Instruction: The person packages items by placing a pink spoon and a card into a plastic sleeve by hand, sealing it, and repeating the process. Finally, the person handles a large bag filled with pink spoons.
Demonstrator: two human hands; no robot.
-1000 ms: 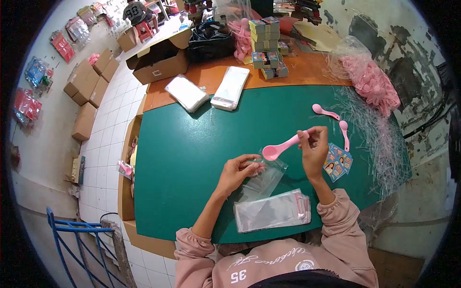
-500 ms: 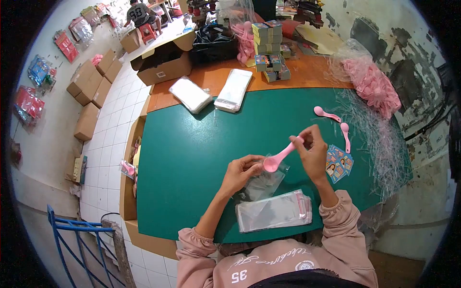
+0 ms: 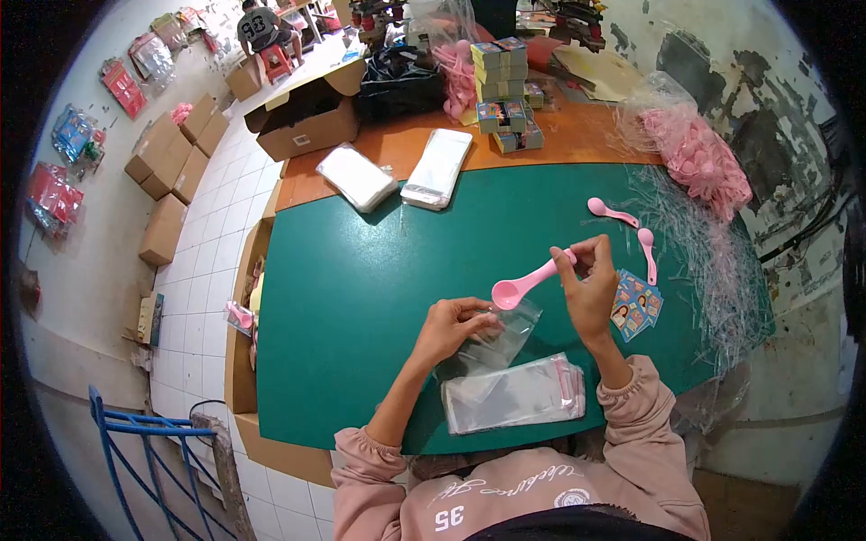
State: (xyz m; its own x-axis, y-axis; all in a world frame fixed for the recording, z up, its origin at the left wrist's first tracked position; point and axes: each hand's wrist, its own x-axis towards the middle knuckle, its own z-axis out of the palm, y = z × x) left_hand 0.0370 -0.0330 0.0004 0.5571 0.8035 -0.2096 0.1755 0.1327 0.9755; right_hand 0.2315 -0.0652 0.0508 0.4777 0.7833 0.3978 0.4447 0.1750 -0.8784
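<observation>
"What does your right grip (image 3: 592,287) hold?"

"A pink plastic spoon with a round bowl (image 3: 534,279), pinched at the tail of its handle. Holding it so far back seems meant to leave the bowl clear — it points toward my left grip (image 3: 448,328)."

"And that one?"

"Narrow, thumb against fingers, on the edge of a clear, flat plastic bag (image 3: 514,335). I'd guess an edge hold leaves the rest of the film free. The bowl is at the bag's upper edge; whether they touch, I cannot tell."

"Why the pile near your body?"

"That stack of clear, flat bags (image 3: 505,398) lies at the near edge of the green tabletop (image 3: 361,288), presumably for a short reach."

"And on the right?"

"Blue printed cards (image 3: 636,307), overlapping loosely just beside my right grip. Beyond them lie a second pink spoon (image 3: 647,256) and a third pink spoon (image 3: 612,213) — handy for that arm, I suppose."
</observation>
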